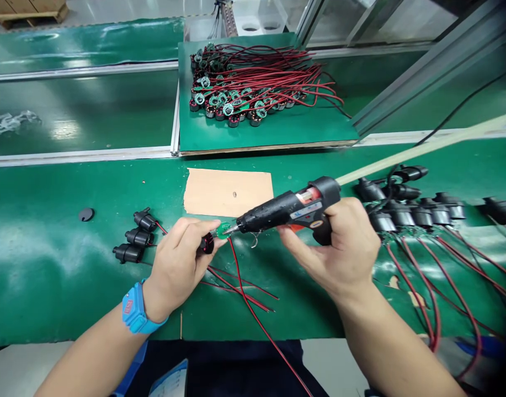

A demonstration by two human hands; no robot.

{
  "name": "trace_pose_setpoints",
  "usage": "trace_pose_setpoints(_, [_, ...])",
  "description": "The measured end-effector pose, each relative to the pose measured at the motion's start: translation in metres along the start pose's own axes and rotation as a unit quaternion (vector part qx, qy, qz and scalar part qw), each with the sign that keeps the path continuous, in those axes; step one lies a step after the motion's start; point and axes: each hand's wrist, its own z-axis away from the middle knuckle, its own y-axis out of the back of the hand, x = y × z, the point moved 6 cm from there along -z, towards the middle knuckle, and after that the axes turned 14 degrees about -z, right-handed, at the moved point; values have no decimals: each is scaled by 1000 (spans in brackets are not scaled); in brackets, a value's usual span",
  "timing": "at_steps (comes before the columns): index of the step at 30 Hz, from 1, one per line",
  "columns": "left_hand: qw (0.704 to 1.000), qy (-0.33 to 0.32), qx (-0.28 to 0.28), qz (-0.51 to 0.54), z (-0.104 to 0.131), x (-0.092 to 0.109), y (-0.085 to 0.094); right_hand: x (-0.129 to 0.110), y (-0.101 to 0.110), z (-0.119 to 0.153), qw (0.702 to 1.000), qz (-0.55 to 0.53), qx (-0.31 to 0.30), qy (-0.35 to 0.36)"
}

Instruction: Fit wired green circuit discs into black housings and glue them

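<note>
My left hand (186, 248), with a blue wrist strap (137, 311) behind it, pinches a small motor (207, 243) that carries a green circuit board (223, 230). A red and black wire pair (253, 311) trails from the board toward the table's front edge. In my right hand (344, 248) is a black hot glue gun (286, 212), its fingers wrapped round the handle. The gun's metal nozzle (233, 230) points left and meets the board, though whether it touches is hard to tell. A long pale glue stick (426, 149) runs out of the gun's rear to the right.
A tan cardboard piece (228, 190) lies beyond my hands. Several wired motors (253, 94) fill a raised green board (277, 135) at the back. Black housings (139, 237) sit at left near a dark disc (86, 214); more wired housings (418, 215) stand at right.
</note>
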Motion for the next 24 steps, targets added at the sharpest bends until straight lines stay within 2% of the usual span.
trace_pose_setpoints(8, [1000, 4, 1, -1, -2, -1, 1, 0, 3, 8, 998, 58, -2, 4])
trace_pose_setpoints(20, [1000, 6, 6, -1, -2, 0, 2, 0, 5, 6, 999, 48, 14, 17])
trace_pose_setpoints(22, [1000, 13, 6, 7, -2, 0, 3, 4, 5, 5, 1000, 6, 14, -13])
trace_pose_setpoints(24, [1000, 22, 7, 17, -2, -1, 5, 12, 3, 5, 996, -48, 8, -75])
